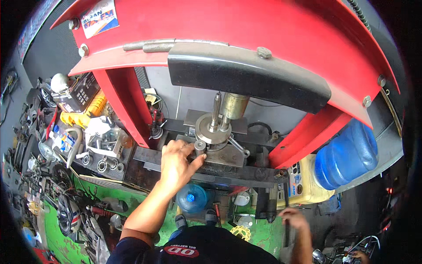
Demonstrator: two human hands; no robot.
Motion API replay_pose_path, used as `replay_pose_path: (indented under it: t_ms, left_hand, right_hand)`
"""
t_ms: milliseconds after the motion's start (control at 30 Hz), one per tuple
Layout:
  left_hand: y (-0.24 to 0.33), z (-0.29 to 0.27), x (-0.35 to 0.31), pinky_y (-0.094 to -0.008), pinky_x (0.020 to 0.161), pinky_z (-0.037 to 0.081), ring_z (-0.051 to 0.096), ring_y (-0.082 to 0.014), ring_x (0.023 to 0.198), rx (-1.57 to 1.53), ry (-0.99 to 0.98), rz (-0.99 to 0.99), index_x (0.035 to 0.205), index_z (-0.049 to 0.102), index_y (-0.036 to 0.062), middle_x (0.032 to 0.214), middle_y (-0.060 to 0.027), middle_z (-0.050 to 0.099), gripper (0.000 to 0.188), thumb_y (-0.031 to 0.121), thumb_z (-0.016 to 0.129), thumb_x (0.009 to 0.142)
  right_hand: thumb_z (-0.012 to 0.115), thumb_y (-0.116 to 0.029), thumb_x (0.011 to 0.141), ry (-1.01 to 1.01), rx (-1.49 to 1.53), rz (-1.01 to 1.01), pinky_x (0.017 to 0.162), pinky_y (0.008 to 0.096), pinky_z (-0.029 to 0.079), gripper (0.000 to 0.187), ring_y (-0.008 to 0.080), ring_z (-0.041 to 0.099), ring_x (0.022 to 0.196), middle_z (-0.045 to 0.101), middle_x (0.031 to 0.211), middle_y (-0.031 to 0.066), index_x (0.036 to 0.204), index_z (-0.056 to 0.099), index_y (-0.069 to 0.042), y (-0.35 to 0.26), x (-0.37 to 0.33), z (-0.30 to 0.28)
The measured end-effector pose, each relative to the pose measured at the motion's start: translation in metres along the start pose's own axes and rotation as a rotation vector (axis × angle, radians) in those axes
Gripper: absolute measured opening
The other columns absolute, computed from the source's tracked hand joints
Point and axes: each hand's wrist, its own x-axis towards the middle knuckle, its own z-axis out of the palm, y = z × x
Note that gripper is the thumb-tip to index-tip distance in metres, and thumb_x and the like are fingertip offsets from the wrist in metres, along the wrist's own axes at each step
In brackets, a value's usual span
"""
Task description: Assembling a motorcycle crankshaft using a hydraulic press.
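Observation:
My left hand [176, 159] reaches to the bed of a red shop press. Its thumb and fingers close round a short round metal cylinder [200, 146], upright beside a crankshaft [205, 130]. The crankshaft lies with its round web flat and its splined shaft [216, 108] pointing up. A connecting rod [238, 147] sticks out to its right. The press ram [235, 105] stands over the web, close to a pin rising from it. Lower right, my right hand [293, 218] wraps round a dark bar-like lever [287, 229] beside the press; its fingers are partly blurred.
The red press frame [246, 26] arches overhead, with a black padded bar [246, 77] across it. Bearings [102, 166] and bottles crowd a bench at left. A blue water jug [347, 156] lies at right; another [192, 199] stands below. Motorcycle parts cover the floor at left.

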Motion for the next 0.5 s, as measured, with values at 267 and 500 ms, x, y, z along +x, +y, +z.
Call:
replay_pose_path:
  t_ms: [267, 500]
  left_hand:
    - [-0.004, 0.005, -0.001, -0.0424, 0.079, 0.042, 0.057, -0.0289, 0.085, 0.024, -0.008, -0.006, 0.097, 0.076, 0.0042, 0.083, -0.0078, 0.062, 0.035, 0.028, 0.086, 0.074]
    - [-0.002, 0.007, 0.002, -0.0422, 0.077, 0.042, 0.057, -0.0288, 0.081, 0.001, -0.028, -0.015, 0.090, 0.074, 0.0042, 0.080, -0.0079, 0.061, 0.030, 0.027, 0.086, 0.074]
  right_hand:
    - [0.040, -0.076, 0.096, 0.156, 1.027, -0.773, 0.055, 0.0410, 0.048, 0.073, 0.0270, 0.054, 0.052, 0.056, 0.061, 0.0083, 0.100, 0.060, -0.006, -0.210, 0.017, -0.144]
    - [0.063, -0.018, 0.086, 0.133, 0.216, -0.178, 0.066, 0.0366, 0.057, 0.018, 0.0253, 0.070, 0.068, 0.067, 0.072, 0.0178, 0.088, 0.058, -0.001, -0.087, -0.016, -0.089]
